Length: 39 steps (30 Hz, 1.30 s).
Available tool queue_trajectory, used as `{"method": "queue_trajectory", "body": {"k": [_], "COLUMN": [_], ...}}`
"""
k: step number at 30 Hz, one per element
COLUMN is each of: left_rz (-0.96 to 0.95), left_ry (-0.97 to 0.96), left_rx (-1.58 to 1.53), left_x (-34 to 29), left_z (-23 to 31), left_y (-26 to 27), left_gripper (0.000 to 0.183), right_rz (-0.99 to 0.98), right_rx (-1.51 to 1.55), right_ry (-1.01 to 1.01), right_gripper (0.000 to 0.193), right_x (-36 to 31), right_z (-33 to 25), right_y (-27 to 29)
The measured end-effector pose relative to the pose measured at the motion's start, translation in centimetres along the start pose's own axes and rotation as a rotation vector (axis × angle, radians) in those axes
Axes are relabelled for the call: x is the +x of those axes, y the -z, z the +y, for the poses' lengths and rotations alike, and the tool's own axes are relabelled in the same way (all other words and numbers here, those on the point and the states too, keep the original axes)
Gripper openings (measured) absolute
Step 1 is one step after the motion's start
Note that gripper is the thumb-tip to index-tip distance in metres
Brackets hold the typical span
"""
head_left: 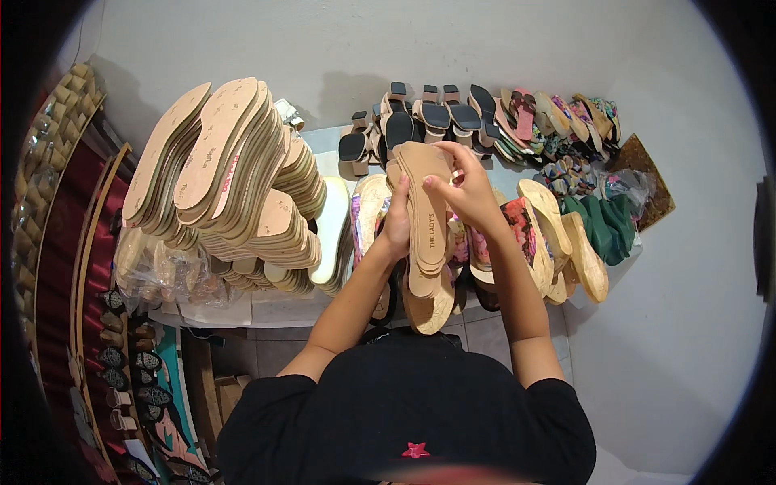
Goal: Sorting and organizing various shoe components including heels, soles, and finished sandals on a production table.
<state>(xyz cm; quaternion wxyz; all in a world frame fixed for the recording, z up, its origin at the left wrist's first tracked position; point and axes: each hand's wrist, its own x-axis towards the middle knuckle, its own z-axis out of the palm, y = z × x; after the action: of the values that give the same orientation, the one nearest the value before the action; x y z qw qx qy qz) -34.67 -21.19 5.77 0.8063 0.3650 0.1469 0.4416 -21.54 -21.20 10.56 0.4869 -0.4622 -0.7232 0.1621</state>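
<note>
A small stack of tan shoe insoles (428, 222) is held up in front of me, toes pointing away, with dark print near the heel of the top one. My left hand (395, 222) grips the stack along its left edge, thumb on top. My right hand (467, 187) holds it near the toe end from the right, thumb over the upper face and fingers around the far edge. A ring shows on one right finger. Below the stack, partly hidden by it, lies a light wood-toned sandal (428, 311) among floral-strapped sandals (525, 230).
Tall piles of beige insoles (230, 153) stand at the left of the table, beside plastic-wrapped pieces (174, 271). Black-soled heeled sandals (436, 113) line the back. Green shoes (606, 222) sit at the right near a brown patterned board (651, 182). Shelves with shoes (149, 380) run down the left.
</note>
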Motion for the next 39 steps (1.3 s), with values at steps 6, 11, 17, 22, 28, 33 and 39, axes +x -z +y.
{"method": "queue_trajectory", "body": {"k": [6,11,17,22,28,33,39], "left_rz": [-0.083,-0.030,0.087,0.039,0.014,0.121,0.069], "left_ry": [-0.047,-0.075,-0.029,-0.119,-0.095,-0.059,-0.033], "left_rx": [-0.071,-0.174,-0.148,0.161,0.226,0.118,-0.166], "left_x": [0.3,0.1,0.0,0.1,-0.3,-0.7,0.0], "left_z": [-0.3,-0.2,-0.1,-0.3,-0.4,0.2,0.2], "left_y": [1.1,0.2,-0.1,0.6,1.1,-0.7,1.1], "left_gripper": [0.061,0.061,0.064,0.065,0.062,0.062,0.066], "right_rz": [0.235,0.376,0.266,0.273,0.173,0.393,0.349], "right_rx": [-0.040,-0.162,-0.229,0.015,-0.076,-0.267,-0.020], "right_ry": [0.216,0.390,0.440,0.221,0.209,0.394,0.584], "right_gripper": [0.032,0.028,0.020,0.029,0.032,0.024,0.024], "right_x": [-1.2,-2.2,-2.5,-2.3,-2.3,-2.9,-3.4], "right_z": [-1.2,-0.5,0.4,-1.0,0.0,-0.1,0.9], "right_y": [-1.0,-1.5,-1.0,-1.1,-1.1,-1.6,-2.2]}}
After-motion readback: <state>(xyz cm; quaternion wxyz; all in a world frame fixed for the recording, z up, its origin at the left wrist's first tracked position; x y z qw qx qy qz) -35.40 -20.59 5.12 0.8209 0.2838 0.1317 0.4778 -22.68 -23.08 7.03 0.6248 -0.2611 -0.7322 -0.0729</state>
